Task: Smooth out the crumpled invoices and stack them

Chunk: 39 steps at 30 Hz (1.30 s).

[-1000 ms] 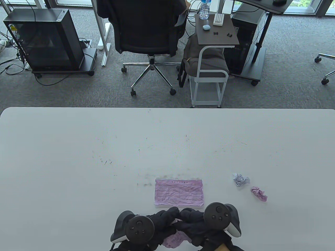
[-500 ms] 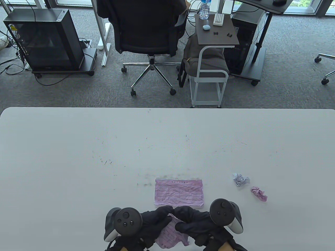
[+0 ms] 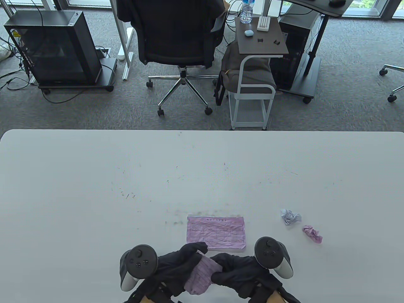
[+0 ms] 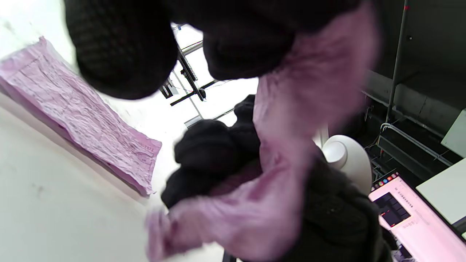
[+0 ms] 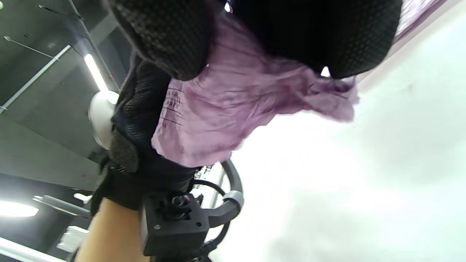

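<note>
Fingers [image 4: 120, 47] pinch invoice [image 3: 202, 274] (wrist-view creases)

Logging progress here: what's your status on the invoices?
Left grip and right grip both pinching half-opened pink crumpled invoice. Flattened pink invoice on white table. Two crumpled balls wait right. Nothing obstructing.

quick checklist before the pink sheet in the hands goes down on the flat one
1. Both hands grip the sheet: ok. The left hand and right hand pinch the pink invoice between them.
2. Sheet opened out: not ok. It is only partly unfolded and still wrinkled.
3. Landing spot free: ok. The flattened invoice lies bare on the table, just beyond the hands.
4. Held sheet lifted off the table: cannot tell.
5. Leftover work: not ok. A white crumpled ball and a pink crumpled ball wait to the right.
</note>
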{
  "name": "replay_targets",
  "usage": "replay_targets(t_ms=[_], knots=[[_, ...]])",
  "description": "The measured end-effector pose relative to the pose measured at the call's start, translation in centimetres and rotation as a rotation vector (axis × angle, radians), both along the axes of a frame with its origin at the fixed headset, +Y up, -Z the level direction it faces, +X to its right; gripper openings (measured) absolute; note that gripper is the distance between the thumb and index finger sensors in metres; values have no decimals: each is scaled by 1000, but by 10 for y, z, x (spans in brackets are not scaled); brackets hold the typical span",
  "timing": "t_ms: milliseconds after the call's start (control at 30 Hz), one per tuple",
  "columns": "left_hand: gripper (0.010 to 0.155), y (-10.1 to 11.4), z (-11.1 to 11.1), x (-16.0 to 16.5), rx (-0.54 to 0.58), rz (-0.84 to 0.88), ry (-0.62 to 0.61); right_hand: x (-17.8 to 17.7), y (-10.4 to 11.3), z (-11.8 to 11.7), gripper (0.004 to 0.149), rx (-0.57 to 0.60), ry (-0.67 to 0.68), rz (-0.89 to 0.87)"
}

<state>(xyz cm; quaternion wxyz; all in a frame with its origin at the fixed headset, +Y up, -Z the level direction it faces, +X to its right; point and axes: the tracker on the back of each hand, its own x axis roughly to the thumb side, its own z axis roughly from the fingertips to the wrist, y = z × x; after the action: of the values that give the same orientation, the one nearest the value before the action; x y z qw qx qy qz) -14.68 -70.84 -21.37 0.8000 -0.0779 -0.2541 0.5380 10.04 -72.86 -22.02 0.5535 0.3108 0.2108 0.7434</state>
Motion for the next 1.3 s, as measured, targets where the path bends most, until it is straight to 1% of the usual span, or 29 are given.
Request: replay_targets(t_ms=[67,100,167,200,233,300,367,567,633,667,700,733,767,800,833,900,933,1000,1067,1200,1233,1300], knots=[[46,-1,-1,-6,-23,34,14,-2,1,1,49,15,-12,4],[46,-1,-2,-8,-21,33,26,-2,1,1,54,9,-2,18],[46,-1,-3,-13,-6,12,53,-2,0,0,57,-31,16,53],[46,-1,-3,-15,-2,14,68,-2,-1,0,56,-36,22,76],[46,-1,-3,-17,-1,29,88,0,-4,-1,52,-41,12,119],[47,-2,-4,-19,-7,38,98,4,-5,-3,45,-45,-12,125],[46,-3,-5,-21,-4,37,111,9,-6,-4,40,-44,-44,105],[46,-8,-7,-24,-6,35,131,20,-5,-7,44,-61,-128,-57],[47,-8,-7,-24,8,31,141,20,-3,-7,48,-56,-181,-67],[46,-8,-8,-25,14,35,142,21,-3,-7,52,-46,-192,-50],[46,-8,-8,-25,19,41,135,20,-3,-7,60,-42,-190,-35],[46,-7,-8,-25,29,49,120,20,-5,-7,76,-57,-160,-6],[46,-5,-8,-24,43,41,103,19,-8,-7,81,-97,-103,41],[46,-4,-7,-23,52,31,95,18,-9,-6,83,-109,-85,56],[46,-2,-6,-21,71,13,88,17,-11,-6,82,-118,-70,80],[46,1,-4,-20,96,-10,83,17,-12,-7,61,-106,-75,82],[46,2,-4,-20,105,-17,92,17,-11,-7,51,-91,-93,71],[47,1,-4,-24,101,-14,138,20,-8,-6,40,-36,-184,28],[46,-1,-4,-26,100,-9,166,24,-5,-7,40,-12,-213,0],[45,-8,-5,-25,38,4,203,31,-1,-8,45,-15,-294,-74],[45,-10,-6,-24,25,1,215,33,1,-8,46,4,-346,-61],[45,-15,-7,-24,-6,-46,231,37,2,-8,46,12,-349,31]])
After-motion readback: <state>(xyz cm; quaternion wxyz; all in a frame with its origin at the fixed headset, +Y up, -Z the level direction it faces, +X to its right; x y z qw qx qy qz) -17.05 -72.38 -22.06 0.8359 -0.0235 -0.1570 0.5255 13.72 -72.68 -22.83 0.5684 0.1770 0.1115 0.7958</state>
